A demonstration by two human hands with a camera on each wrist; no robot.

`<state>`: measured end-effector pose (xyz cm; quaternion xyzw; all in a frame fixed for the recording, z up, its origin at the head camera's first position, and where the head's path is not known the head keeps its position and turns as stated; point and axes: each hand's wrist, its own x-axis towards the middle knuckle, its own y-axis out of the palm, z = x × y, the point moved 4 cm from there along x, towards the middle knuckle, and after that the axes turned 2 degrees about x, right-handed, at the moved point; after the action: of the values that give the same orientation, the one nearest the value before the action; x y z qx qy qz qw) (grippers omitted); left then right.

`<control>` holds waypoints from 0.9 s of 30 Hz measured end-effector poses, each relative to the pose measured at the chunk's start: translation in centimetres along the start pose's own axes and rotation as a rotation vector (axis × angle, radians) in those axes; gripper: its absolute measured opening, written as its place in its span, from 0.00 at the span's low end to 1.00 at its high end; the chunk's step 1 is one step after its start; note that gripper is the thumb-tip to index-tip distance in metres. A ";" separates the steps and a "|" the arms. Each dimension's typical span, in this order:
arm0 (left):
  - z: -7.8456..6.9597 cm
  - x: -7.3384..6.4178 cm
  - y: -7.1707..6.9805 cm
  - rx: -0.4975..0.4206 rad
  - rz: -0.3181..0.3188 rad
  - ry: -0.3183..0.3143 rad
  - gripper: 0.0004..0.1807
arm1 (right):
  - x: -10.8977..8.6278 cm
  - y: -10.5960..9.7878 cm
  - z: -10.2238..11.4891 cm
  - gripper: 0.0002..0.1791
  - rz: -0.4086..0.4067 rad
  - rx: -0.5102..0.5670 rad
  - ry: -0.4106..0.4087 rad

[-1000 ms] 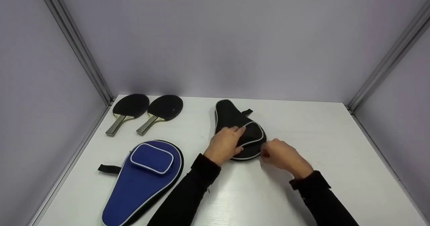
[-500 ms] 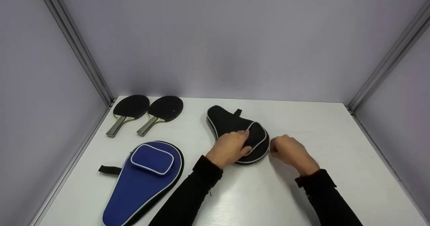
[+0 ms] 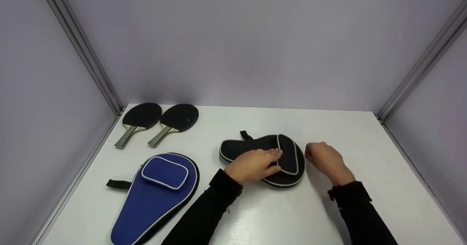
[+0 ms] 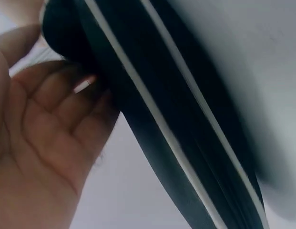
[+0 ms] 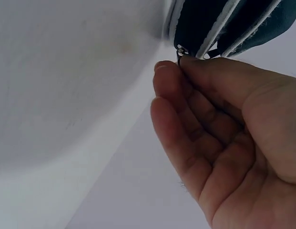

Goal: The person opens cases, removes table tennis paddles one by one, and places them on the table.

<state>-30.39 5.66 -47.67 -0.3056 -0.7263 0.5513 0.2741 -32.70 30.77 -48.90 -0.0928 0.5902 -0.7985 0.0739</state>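
Two paddles [image 3: 179, 117] lie behind a blue case [image 3: 155, 205] on the tabletop [image 3: 396, 164]. Rightward, the left hand [image 3: 252, 165] rests extended fingers on a black case [image 3: 268, 143], mid-tabletop; at its right end, the right hand's [image 3: 326, 162] fingers pinch a zipper pull [image 5: 180, 53].

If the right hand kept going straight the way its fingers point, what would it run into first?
Most likely the black case: the right hand pinches a zip pull at its edge, with hardly any gap showing, though exact depth is hard to judge.
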 end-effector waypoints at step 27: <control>4.7 -1.4 -0.3 0.197 0.128 -0.155 0.55 | 0.5 0.7 -1.1 0.05 0.019 -0.001 -0.015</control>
<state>-32.94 1.56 -48.56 -0.2794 -0.6666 0.6583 0.2103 -33.42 31.48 -49.83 -0.0931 0.5907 -0.7969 0.0857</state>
